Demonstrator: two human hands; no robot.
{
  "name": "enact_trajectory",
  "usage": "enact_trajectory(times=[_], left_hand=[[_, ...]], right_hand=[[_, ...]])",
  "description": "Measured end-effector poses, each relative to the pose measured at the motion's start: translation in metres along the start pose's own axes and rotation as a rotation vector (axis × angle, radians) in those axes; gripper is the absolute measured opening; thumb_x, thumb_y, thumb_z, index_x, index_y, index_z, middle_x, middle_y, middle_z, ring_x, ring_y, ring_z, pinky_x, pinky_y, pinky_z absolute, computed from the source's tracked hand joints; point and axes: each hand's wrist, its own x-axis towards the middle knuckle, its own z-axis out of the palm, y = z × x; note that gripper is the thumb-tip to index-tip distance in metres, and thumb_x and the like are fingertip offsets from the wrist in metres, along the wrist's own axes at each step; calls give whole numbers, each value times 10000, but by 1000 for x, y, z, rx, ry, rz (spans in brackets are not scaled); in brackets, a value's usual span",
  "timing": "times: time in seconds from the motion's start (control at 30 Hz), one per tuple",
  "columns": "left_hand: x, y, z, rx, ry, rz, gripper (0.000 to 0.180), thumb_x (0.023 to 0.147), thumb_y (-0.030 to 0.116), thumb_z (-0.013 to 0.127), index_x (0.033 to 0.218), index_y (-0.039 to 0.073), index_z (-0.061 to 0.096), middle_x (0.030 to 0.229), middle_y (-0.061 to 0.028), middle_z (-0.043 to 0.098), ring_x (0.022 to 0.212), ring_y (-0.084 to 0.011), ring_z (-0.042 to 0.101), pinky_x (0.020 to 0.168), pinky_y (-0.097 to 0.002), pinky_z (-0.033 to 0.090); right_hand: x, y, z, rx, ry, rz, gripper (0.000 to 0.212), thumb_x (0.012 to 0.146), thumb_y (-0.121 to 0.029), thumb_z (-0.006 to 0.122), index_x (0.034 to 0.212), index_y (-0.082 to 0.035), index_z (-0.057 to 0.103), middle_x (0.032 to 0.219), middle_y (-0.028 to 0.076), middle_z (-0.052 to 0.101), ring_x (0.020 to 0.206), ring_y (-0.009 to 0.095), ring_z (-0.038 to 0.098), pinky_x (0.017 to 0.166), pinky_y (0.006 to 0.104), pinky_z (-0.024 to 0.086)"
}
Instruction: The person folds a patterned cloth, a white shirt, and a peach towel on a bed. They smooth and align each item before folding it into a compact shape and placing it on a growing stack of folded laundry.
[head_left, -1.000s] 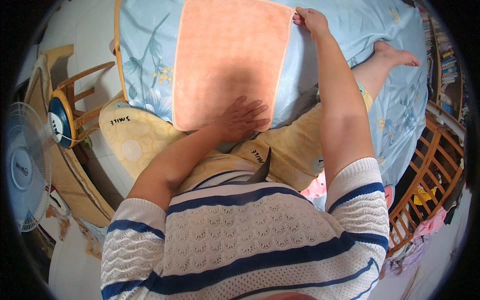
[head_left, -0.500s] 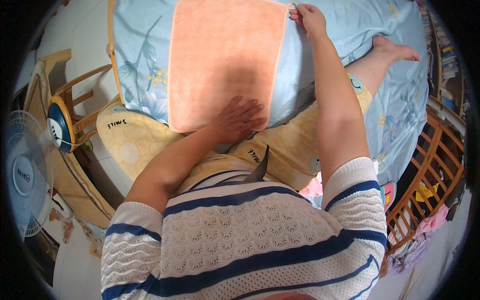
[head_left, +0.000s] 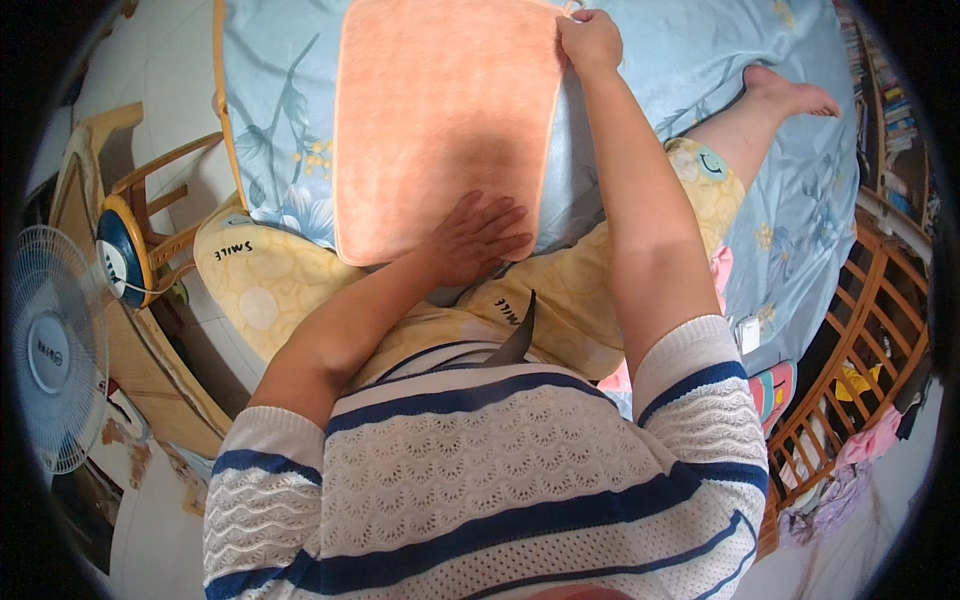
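Note:
A peach-orange towel (head_left: pixel 430 110) with a pale stitched border lies spread over a light-blue flowered bedsheet (head_left: pixel 270 60). Its far edge runs out of the picture at the top. My left hand (head_left: pixel 478 238) rests flat on the near right part of the towel, fingers spread, holding nothing. At the far right corner, my right hand (head_left: pixel 592 42) has its thumb and fingers closed on the towel's edge, beside a small hanging loop (head_left: pixel 572 7). A shadow falls across the towel's middle.
My legs in yellow patterned trousers (head_left: pixel 270 285) lie along the towel's near side, one bare foot (head_left: pixel 790 95) to the right. Left of the bed are a wooden chair (head_left: pixel 165 165) and an electric fan (head_left: pixel 55 345). A slatted wooden rack (head_left: pixel 860 350) holds cloths at the right.
My right hand has moved left and slightly nearer, and the towel's far right corner has shifted left with it. My left hand stays in place on the towel.

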Motion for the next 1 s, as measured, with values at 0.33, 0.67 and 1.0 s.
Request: enact_trajectory(times=[0.33,0.67,1.0], left_hand=[[0,0,-3,-30,18,9,540,814,335,576,1330,235,452,1440,-81,332,1347,-271,264,1081,-539,149],[-1,1,2,18,28,0,537,804,341,583,1317,232,463,1427,-87,349,1342,-281,268,1085,-530,149],[-2,1,0,12,32,5,550,797,352,586,1320,236,459,1427,-87,344,1333,-279,282,1081,-535,174]], right_hand=[[-9,-5,2,133,95,-41,235,773,-253,551,818,-30,612,858,209,642,853,380,602,761,434,466],[-19,-25,-11,47,66,-85,319,790,-301,553,896,-10,624,908,231,640,892,384,606,796,441,470],[-11,-12,-3,2,66,-66,316,841,-252,447,900,9,615,914,247,628,926,389,591,790,470,454]])
